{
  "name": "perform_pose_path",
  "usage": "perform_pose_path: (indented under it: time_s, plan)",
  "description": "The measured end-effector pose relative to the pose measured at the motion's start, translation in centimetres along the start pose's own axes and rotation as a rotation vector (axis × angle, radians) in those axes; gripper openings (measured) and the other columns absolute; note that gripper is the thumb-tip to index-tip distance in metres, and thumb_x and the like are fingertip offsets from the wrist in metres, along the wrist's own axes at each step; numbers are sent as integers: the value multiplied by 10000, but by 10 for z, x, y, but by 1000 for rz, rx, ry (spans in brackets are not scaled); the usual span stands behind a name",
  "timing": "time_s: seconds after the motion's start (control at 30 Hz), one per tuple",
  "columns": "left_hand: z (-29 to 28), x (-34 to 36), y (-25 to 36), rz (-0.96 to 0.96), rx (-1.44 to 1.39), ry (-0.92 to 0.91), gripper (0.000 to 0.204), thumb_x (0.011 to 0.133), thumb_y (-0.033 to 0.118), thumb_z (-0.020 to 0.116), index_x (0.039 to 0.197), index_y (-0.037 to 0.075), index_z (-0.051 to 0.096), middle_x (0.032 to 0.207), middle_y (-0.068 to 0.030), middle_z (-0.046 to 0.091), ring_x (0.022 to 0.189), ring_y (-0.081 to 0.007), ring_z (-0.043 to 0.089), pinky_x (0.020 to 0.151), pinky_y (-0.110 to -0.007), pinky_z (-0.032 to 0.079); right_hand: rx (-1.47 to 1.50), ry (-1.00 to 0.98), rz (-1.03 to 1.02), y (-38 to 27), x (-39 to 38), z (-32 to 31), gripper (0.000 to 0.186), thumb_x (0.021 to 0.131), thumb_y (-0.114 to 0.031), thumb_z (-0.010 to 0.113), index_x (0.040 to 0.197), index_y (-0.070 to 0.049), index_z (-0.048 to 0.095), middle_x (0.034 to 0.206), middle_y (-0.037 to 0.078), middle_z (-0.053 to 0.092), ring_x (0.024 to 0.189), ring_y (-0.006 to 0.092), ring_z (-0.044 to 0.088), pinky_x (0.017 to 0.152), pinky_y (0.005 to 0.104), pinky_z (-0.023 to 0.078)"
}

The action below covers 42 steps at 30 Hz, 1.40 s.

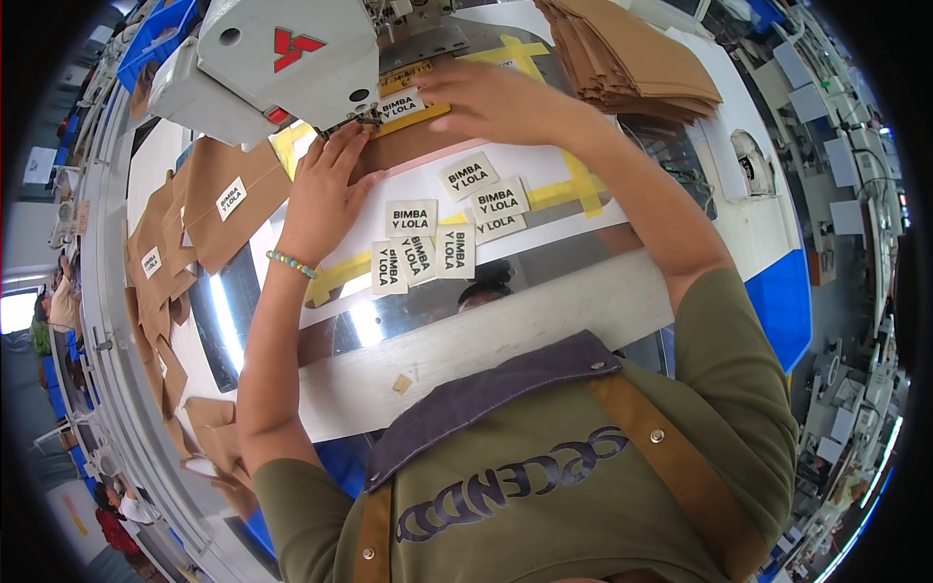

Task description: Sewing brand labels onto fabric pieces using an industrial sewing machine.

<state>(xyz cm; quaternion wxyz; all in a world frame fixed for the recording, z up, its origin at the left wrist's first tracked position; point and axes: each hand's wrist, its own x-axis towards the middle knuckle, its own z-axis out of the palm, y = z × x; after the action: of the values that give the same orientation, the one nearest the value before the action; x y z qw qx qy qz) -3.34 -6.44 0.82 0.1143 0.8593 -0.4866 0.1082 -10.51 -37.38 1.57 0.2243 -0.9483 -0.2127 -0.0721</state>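
Note:
Under the head of a white sewing machine (267,58) lies a brown piece (418,141) with a yellow strip guide (418,115) and a white printed label (397,103) on it. My left hand (330,185) rests at the piece's left end beside the presser foot, fingers loosely extended. My right hand (501,107) lies over the right end of the strip and label, fingers stretched out. Several loose white labels (411,219) lie on a white sheet (369,180) edged with yellow tape, below my hands.
Brown cut pieces (209,214), some labelled, spread at the left. A stack of brown pieces (632,58) sits at the back right. A blue bin (146,44) is at the upper left, a blue panel (777,301) at the right. Co-workers (63,296) are at the far left.

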Motion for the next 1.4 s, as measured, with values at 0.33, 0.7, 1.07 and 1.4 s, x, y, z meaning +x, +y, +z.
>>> perform_pose_path:
  time_s: [0.33, 0.7, 1.07, 1.4]
  plan:
    - [-1, 4, 0, -5, -56, -30, 590, 1012, 258, 740, 1528, 21, 578, 1591, -154, 572, 1462, -404, 509, 1215, -465, 443, -519, 418, 353, 54, -137, -113, 399, 1048, -335, 706, 1369, -100, 738, 1489, 94, 678, 1353, 320, 622, 1142, 408, 488]
    - [1, 20, 5, 4, -39, -96, 533, 1028, 283, 725, 1500, 56, 624, 1632, -99, 555, 1565, -375, 413, 1290, -495, 356, -420, 378, 514, 70, -167, -106, 427, 1031, -336, 712, 1393, -111, 731, 1424, 111, 725, 1302, 337, 670, 1108, 422, 518]
    - [8, 23, 1, 28, -88, -49, 486, 1015, 332, 739, 1445, 110, 698, 1601, -68, 590, 1500, -388, 474, 1249, -514, 376, -124, 437, 508, 104, -186, -117, 285, 1051, -189, 684, 1285, -62, 786, 1382, 70, 764, 1281, 256, 697, 1112, 364, 512]
    - [3, 25, 1, 38, -81, -101, 496, 1000, 265, 758, 1462, 99, 686, 1616, -63, 579, 1548, -370, 434, 1274, -506, 356, -68, 483, 540, 107, -187, -115, 277, 1069, -194, 677, 1272, -39, 785, 1326, 72, 791, 1195, 238, 734, 1061, 336, 523]
